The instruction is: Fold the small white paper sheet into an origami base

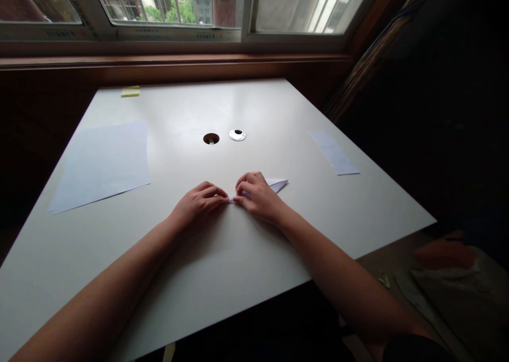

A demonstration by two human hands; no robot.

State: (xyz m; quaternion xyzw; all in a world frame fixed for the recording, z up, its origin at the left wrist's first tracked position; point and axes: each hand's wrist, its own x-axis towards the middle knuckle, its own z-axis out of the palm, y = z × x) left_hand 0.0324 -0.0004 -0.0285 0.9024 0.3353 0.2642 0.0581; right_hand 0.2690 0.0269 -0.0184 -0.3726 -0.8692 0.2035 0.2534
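Observation:
A small folded piece of white paper [277, 184] lies on the table between and behind my hands, its pointed end showing to the right. My left hand [202, 200] pinches the paper's left tip between thumb and fingers. Close beside it, my right hand [256, 195] has its fingers closed on the middle of the paper, thumb near the left tip. Much of the folded paper is hidden under the right hand.
The white table [191, 288] carries paper sheets [107, 163] at left, a paper strip [334, 152] at right and a yellow sticky pad [130, 91] at the far left. A round hole [211, 139] and its cover [237, 135] sit mid-table. A window [167, 4] is behind.

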